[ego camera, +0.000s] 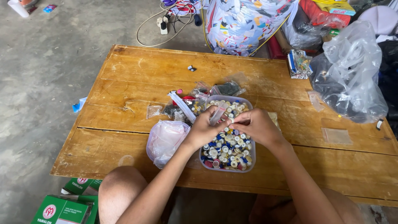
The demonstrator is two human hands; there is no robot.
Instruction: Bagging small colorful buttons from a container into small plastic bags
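Grey concrete floor lies all around a low wooden table (137,70). Near the front edge, about the middle, stands a clear tub (248,159) full of little spools in white, blue and red.

Both hands meet just above the tub. The left hand (205,128) pinches a small clear bag (217,115) with its fingers closed narrow on it. The right hand (257,124) is also closed narrow, fingertips pressed on something tiny at the bag's mouth. It looks like one white spool (231,120), but it is too small to be sure.

To do this well, I think the left hand should keep the bag's mouth open and pointing up. The right hand should hold the small thing by its sides and stay over the tub, so a dropped one falls back in.

Just left of the tub, near the front edge, sits a soft pink plastic bag (166,139). Behind the tub lies a heap of small packets (186,103), some dark, some clear. A tiny dark bit (191,68) lies alone toward the back edge. One flat clear packet (336,135) rests near the right edge.

At the back right corner leans a big clear sack (352,70) with dark things inside. Green boxes (62,209) stand on the floor by the front left corner. White cables (161,20) lie on the floor behind the table.
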